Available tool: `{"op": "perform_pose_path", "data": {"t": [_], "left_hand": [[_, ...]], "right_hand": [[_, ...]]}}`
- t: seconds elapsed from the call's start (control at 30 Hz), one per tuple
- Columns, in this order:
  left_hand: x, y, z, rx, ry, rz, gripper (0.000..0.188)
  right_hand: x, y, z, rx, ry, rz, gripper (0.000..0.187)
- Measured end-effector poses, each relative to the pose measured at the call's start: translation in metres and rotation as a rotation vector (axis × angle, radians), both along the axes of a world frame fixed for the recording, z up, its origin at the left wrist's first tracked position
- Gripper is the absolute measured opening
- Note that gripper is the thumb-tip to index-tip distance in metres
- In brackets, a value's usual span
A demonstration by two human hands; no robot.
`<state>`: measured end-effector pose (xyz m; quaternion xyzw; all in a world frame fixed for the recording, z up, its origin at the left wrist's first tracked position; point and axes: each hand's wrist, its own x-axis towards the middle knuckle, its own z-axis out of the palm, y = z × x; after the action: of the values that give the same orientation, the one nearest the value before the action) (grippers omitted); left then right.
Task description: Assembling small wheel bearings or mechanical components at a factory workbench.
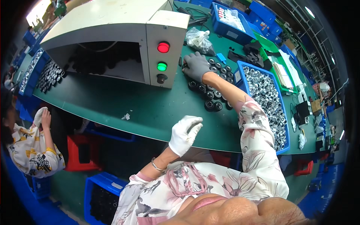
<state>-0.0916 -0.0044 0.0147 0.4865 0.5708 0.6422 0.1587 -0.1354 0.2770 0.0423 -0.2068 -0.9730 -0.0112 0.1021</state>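
Observation:
My right hand, in a grey glove, reaches out over the green workbench and rests on a cluster of small black round parts laid out in rows beside the machine. Whether its fingers hold one of them I cannot tell. My left hand, in a white glove, hovers near the bench's front edge with the fingers loosely curled and nothing visible in it. A blue bin full of shiny metal rings stands just right of my right forearm.
A cream machine housing with a red button and a green button stands on the bench. Another person sits at the lower left. Blue crates and a red stool lie under the bench.

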Motion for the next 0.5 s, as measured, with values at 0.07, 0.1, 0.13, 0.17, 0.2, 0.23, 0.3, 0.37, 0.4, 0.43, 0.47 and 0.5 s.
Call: {"op": "perform_pose_path", "data": {"t": [0.07,0.1,0.13,0.17,0.2,0.23,0.3,0.37,0.4,0.43,0.47,0.5], "left_hand": [[0.000,0.001,0.002,0.002,0.055,-0.014,0.018],[0.002,0.002,0.002,-0.003,0.029,-0.033,0.019],[0.001,0.002,0.002,-0.006,0.007,-0.049,0.019],[0.000,0.002,0.002,-0.005,0.000,-0.052,0.019],[-0.001,0.002,0.001,0.011,0.003,-0.051,0.019],[-0.001,0.002,0.001,0.027,0.002,-0.050,0.019],[0.000,0.001,-0.001,0.035,0.004,-0.049,0.020],[0.001,0.001,-0.002,0.048,0.011,-0.056,0.020],[0.001,0.001,-0.002,0.054,0.021,-0.051,0.020],[0.001,0.000,-0.002,0.058,0.032,-0.043,0.020],[0.001,-0.001,-0.001,0.062,0.028,-0.047,0.020],[0.001,-0.001,0.000,0.072,0.040,-0.041,0.020]], "right_hand": [[0.003,0.002,0.001,-0.023,-0.066,-0.015,0.034],[0.007,0.005,-0.004,0.008,0.015,0.010,0.037],[0.009,0.002,-0.001,0.041,0.099,0.037,0.040],[0.016,-0.001,0.002,-0.006,0.108,0.077,0.046],[0.023,-0.007,0.005,-0.004,0.101,0.074,0.046],[0.031,-0.017,0.009,-0.001,0.136,0.166,0.048],[0.047,-0.037,0.007,-0.001,0.092,0.259,0.056],[0.057,-0.043,-0.014,0.081,0.077,0.254,0.059],[0.061,-0.042,-0.023,0.156,0.069,0.256,0.062],[0.063,-0.041,-0.025,0.125,0.006,0.209,0.064],[0.064,-0.037,-0.027,0.129,0.002,0.206,0.064],[0.066,-0.032,-0.027,0.124,-0.009,0.152,0.064]]}}
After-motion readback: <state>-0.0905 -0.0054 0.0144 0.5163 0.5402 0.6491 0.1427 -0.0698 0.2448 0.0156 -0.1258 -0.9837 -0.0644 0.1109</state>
